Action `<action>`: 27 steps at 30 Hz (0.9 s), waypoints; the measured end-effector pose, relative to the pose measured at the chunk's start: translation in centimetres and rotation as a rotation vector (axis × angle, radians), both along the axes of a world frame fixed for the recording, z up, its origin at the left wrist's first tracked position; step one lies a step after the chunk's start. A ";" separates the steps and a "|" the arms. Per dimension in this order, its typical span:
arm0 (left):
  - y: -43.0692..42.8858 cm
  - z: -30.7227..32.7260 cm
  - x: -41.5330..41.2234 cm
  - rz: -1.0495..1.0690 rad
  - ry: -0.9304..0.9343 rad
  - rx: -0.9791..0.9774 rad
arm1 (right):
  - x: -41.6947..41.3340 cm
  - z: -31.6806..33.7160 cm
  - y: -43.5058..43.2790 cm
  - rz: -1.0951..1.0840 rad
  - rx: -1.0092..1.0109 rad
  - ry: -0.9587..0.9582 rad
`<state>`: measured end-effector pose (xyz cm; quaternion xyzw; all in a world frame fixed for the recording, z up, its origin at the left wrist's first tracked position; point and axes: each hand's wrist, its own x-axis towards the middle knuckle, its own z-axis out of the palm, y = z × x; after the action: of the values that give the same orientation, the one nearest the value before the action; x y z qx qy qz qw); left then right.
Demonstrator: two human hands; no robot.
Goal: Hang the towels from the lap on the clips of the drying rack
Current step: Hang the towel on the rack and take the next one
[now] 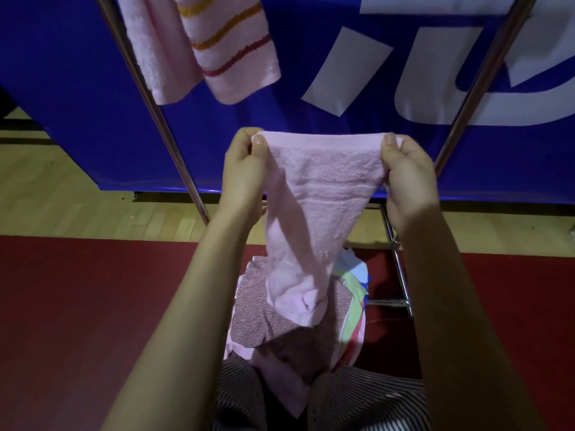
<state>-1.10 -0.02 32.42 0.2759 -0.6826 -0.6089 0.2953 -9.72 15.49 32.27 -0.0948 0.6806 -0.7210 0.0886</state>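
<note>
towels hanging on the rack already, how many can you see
2: a plain pink towel by the left rack pole, and a striped towel just right of it. Others may hang out of frame above.

We see a lap [239, 396] in striped trousers carrying a heap of towels [258, 321], mauve and pink on top, a bright striped one at its right edge. Below, a red mat [93, 290] covers the near part of the wooden floor [46, 194].
</note>
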 end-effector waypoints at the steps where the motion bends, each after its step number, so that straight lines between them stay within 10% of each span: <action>1: -0.1 -0.1 0.1 -0.038 0.024 0.025 | 0.0 0.0 -0.1 0.016 -0.046 -0.026; 15: 2.5 -1.5 -1.4 0.282 -0.153 0.062 | 0.3 -0.8 -1.8 -0.231 0.084 -0.297; 27: 7.7 -1.7 -1.1 0.189 0.095 0.074 | 3.7 -0.6 -4.7 -0.001 0.036 -0.214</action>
<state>-2.22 7.68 30.69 0.3209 -0.6157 -0.6156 0.3729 -6.07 10.81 31.71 -0.0151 0.6800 -0.7149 0.1621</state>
